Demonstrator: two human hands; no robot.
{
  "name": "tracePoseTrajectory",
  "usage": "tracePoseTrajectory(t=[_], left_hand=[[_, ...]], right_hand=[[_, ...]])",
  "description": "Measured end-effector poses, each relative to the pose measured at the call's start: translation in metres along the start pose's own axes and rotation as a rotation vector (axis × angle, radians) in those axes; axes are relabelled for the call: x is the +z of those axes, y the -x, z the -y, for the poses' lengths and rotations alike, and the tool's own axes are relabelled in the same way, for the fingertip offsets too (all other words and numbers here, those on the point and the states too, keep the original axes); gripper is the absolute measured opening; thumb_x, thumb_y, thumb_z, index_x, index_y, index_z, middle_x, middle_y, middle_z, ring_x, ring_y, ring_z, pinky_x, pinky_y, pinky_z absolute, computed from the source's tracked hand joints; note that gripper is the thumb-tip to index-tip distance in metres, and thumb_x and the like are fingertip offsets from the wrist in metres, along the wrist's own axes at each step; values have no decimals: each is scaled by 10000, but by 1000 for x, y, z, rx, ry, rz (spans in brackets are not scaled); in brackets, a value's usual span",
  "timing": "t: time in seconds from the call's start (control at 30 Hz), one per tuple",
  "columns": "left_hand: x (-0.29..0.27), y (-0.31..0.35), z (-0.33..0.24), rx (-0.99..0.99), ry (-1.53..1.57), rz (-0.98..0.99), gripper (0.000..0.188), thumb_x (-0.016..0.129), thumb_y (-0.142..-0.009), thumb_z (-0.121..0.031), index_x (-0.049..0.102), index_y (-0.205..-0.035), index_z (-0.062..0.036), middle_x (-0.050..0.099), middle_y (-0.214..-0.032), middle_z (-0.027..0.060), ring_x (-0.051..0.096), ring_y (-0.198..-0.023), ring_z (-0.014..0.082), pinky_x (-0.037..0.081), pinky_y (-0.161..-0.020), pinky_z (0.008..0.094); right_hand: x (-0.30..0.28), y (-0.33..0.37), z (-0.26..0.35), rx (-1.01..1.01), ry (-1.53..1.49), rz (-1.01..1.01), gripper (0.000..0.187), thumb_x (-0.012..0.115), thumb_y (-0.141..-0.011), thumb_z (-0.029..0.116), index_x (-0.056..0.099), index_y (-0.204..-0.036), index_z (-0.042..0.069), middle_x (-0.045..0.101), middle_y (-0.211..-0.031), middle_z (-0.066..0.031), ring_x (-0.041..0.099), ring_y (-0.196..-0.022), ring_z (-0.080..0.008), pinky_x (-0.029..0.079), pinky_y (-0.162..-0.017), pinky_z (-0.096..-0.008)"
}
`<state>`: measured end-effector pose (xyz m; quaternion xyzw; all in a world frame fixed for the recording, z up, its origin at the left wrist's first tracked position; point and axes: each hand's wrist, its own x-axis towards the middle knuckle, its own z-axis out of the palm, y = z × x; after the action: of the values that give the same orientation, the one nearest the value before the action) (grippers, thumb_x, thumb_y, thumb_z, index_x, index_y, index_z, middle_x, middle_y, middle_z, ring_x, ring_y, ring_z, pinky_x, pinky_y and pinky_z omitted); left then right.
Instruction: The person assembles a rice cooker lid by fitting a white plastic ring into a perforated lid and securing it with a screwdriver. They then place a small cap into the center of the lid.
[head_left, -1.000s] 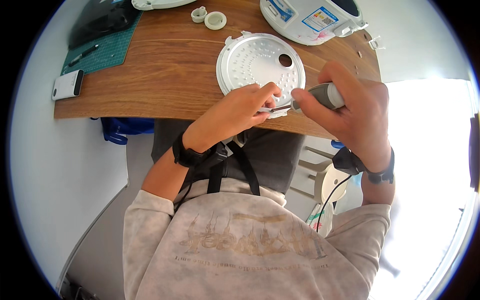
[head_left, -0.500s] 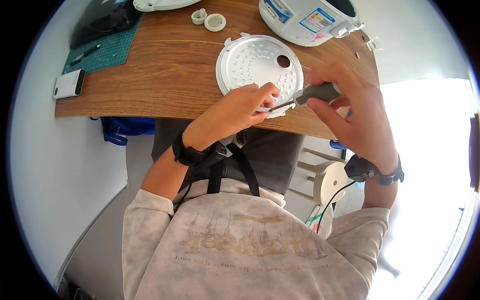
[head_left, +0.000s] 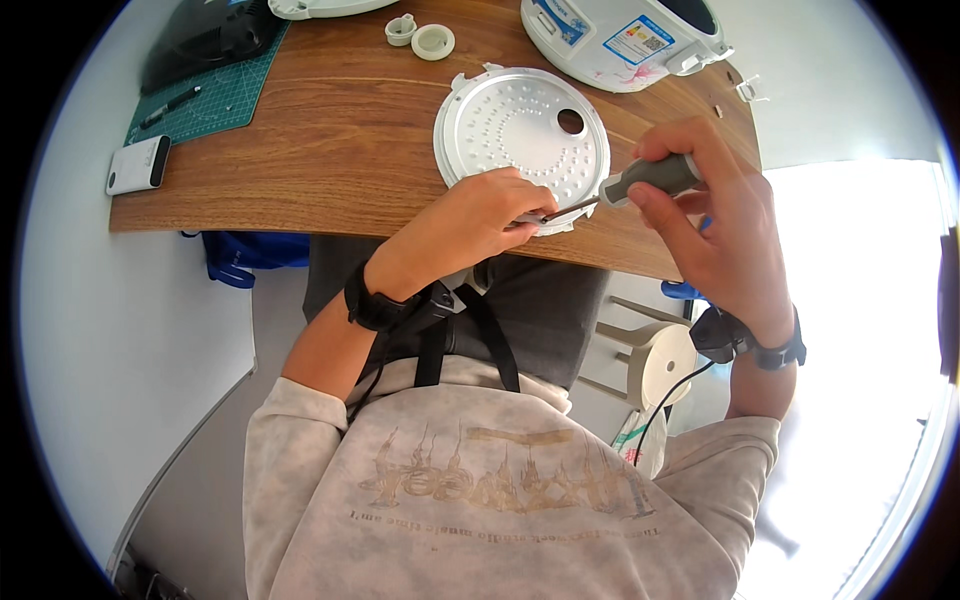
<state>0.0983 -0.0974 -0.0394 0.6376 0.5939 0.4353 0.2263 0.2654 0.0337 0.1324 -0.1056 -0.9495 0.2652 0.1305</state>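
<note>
A round, pale metal inner lid with rows of small dimples and one dark hole lies near the table's front edge. My left hand is closed at its near rim, thumb below and fingers curled above; the exact spot pinched is partly hidden. In my right hand is a screwdriver with a thick grey handle, fingers wrapped round it. Its thin shaft slants down left over the rim, and the tip meets the place where my left fingers are.
A white rice cooker body stands at the back right. Two small pale round parts, a cup and a ring, sit beyond the lid. Far left are a green cutting mat, a pen and a white power bank.
My right hand and the screwdriver handle have shifted slightly right, the shaft still pointing at my left fingers. My left fingers have curled in a little more. The lid looks nearly unmoved.
</note>
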Motion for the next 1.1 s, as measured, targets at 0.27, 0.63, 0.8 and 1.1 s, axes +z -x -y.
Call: tracePoseTrajectory(t=[0.27,0.63,0.8,1.1], left_hand=[[1,0,3,25,-6,-22,239,738,-919,-110,744,-1154,-65,717,-983,99,645,-967,275,536,-826,378],[4,1,5,58,5,-41,231,738,-915,-102,747,-1143,-67,720,-981,96,652,-965,276,539,-820,379],[2,1,2,30,5,-31,232,739,-916,-103,748,-1146,-72,711,-976,97,651,-961,277,537,-818,380],[2,1,2,37,10,-44,234,739,-918,-102,749,-1150,-74,699,-968,102,656,-932,277,536,-813,378]], right_hand=[[-3,0,9,-68,76,38,278,753,-886,-36,628,-1124,36,707,-1032,-89,738,-879,-212,621,-697,-292],[0,5,6,-59,52,1,268,745,-899,-29,627,-1133,26,662,-1023,-84,723,-833,-217,606,-660,-295],[3,4,2,-80,43,-26,263,744,-904,-32,628,-1134,17,662,-1026,-88,733,-848,-208,612,-668,-292],[-8,2,8,-107,124,70,342,748,-846,-85,635,-1152,17,698,-1082,-112,743,-926,-250,624,-740,-325]])
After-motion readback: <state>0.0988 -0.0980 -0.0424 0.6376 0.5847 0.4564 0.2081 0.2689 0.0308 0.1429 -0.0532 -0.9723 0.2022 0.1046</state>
